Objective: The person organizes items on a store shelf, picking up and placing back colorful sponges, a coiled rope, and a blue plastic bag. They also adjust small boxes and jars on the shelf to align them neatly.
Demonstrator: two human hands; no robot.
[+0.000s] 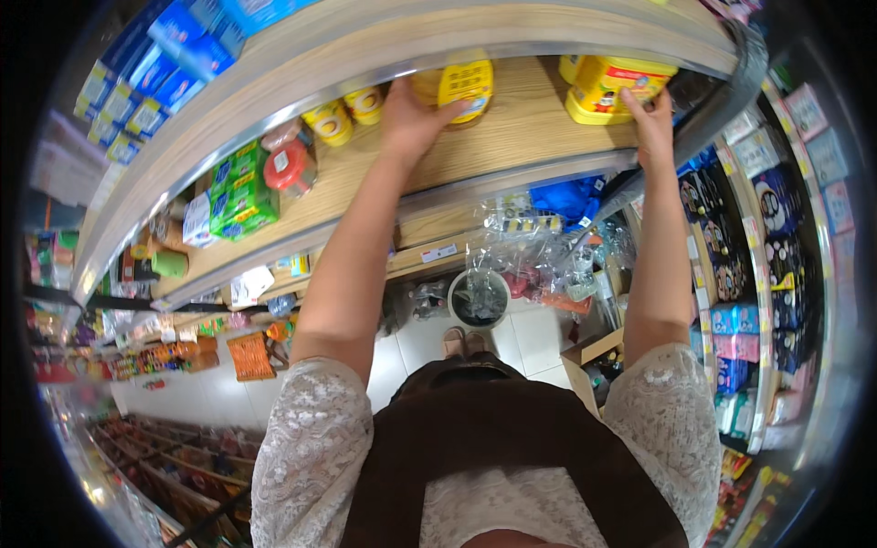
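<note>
On the wooden shelf (527, 123), my left hand (413, 120) reaches under the edge of the board above. Its thumb lies across the front of a yellow container (467, 82) with clear edges, gripping it; the fingertips are hidden by the upper board. My right hand (651, 127) holds the right side of a yellow plastic tub (606, 89) with a red band, thumb on its front and fingers around its end. Part of another yellow container (568, 68) shows behind the tub. Two yellow cans (329, 123) stand left of my left hand.
Left along the shelf are a red-lidded jar (288, 168), green boxes (243, 195) and a green cup (169, 263). A curved dark post (733, 96) borders the right end. Below are clear plastic wrapping (493, 233), a bin (449, 301) and a cardboard box (582, 370).
</note>
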